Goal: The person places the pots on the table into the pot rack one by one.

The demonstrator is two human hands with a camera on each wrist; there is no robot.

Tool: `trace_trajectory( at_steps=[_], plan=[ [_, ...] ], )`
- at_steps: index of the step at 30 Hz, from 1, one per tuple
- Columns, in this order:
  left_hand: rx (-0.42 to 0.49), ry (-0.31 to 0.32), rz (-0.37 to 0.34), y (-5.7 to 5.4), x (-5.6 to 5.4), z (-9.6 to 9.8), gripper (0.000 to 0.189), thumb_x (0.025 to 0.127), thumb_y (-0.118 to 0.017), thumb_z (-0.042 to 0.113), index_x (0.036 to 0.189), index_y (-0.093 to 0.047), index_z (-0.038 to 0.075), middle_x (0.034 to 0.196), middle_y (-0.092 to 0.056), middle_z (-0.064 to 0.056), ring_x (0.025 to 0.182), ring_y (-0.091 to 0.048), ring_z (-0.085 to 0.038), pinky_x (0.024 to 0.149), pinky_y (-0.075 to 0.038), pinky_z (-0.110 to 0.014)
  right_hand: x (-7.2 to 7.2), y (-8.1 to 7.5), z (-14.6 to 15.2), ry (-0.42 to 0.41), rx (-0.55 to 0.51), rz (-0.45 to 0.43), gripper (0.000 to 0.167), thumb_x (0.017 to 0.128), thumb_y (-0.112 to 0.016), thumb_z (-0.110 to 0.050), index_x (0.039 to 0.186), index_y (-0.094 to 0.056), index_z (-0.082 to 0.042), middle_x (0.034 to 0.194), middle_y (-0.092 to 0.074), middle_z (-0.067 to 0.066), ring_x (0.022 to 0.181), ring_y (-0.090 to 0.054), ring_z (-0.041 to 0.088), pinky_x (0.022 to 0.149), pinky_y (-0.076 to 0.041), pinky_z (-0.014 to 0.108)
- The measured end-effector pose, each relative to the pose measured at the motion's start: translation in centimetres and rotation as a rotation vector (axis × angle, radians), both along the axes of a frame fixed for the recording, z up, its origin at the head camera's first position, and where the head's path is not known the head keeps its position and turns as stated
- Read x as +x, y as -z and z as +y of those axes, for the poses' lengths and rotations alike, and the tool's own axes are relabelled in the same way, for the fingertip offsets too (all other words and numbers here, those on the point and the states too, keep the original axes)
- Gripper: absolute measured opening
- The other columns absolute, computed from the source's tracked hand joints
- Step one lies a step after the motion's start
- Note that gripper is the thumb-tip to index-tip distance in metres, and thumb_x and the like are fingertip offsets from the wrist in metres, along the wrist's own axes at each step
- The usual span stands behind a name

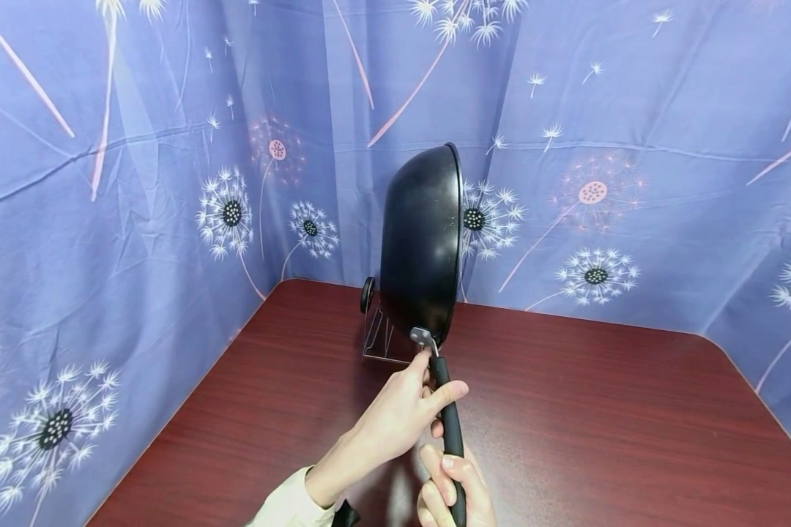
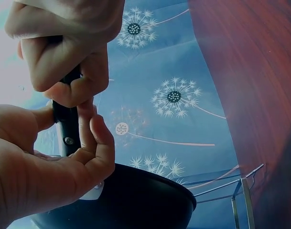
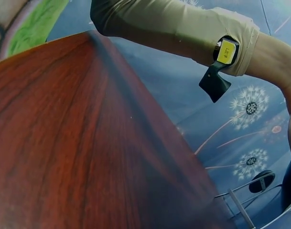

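One deep, round-bottomed black wok [image 1: 422, 241], its outer shell smooth and faintly glossy, is tipped on its side toward the far edge of the dark reddish-brown, wood-grained worktop [image 1: 600, 402], left of that edge's middle. Its rolled rim stands nearly upright and its hollow faces the right edge. A riveted silver metal bracket [image 1: 422, 337] joins the bowl to a slim, matt black handle [image 1: 452, 428] that slants down toward the near edge.

The left hand [image 1: 395, 413] pinches the handle just beside the bracket, thumb on one side and fingers on the other. The right hand [image 1: 458, 487] has its fingers curled round the lower end, gripping it.

Behind and below the bowl, a silver wire rack [image 2: 247, 200] with straight, thin bars stands near the far left corner, a flat black disc [image 1: 368, 295] at its side. Whether bowl and rack touch cannot be told. A cream cloth sleeve [image 1: 293, 505] covers the left forearm. Softly creased blue curtains [image 1: 290, 88], printed with white and pink dandelions, hang round the worktop.
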State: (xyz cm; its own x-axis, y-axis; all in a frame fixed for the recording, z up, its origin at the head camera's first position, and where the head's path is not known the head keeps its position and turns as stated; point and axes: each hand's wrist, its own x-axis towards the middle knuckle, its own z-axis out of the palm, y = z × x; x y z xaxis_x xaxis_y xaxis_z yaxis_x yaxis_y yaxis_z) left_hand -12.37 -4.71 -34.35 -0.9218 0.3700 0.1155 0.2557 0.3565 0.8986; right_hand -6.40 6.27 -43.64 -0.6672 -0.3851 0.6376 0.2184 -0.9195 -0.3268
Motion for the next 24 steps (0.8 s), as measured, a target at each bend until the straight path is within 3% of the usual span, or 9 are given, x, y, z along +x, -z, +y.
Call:
trace_trajectory(
  at_steps=[8, 14, 24],
  plan=[
    [0.01, 0.009, -0.021, 0.21, -0.08, 0.28, 0.033, 0.093, -0.064, 0.049, 0.101, -0.049, 0.021, 0.054, -0.057, 0.001, 0.05, -0.06, -0.014, 0.06, -0.044, -0.022, 0.28, -0.36, 0.01, -0.028, -0.026, -0.026, 0.036, 0.103, -0.026, -0.006, 0.134, -0.044, -0.009, 0.069, -0.019, 0.0, 0.043, -0.019, 0.007, 0.037, -0.012, 0.02],
    [0.014, 0.018, -0.024, 0.55, -0.21, 0.51, 0.028, 0.094, -0.064, 0.047, 0.1, -0.051, 0.023, 0.055, -0.056, 0.004, 0.053, -0.064, -0.024, 0.058, -0.043, -0.022, 0.57, -0.55, 0.06, -0.067, -0.057, -0.047, 0.034, 0.103, -0.028, -0.007, 0.133, -0.044, -0.01, 0.069, -0.018, -0.001, 0.044, -0.018, 0.007, 0.038, -0.012, 0.019],
    [0.022, 0.041, -0.059, 0.93, -0.29, 0.6, 0.032, 0.093, -0.064, 0.048, 0.103, -0.051, 0.021, 0.057, -0.055, 0.003, 0.05, -0.059, -0.015, 0.061, -0.045, -0.022, 0.72, -0.45, 0.29, -0.044, -0.026, -0.071, 0.035, 0.103, -0.028, -0.006, 0.133, -0.047, -0.01, 0.069, -0.018, -0.001, 0.044, -0.018, 0.007, 0.039, -0.012, 0.02]
  ],
)
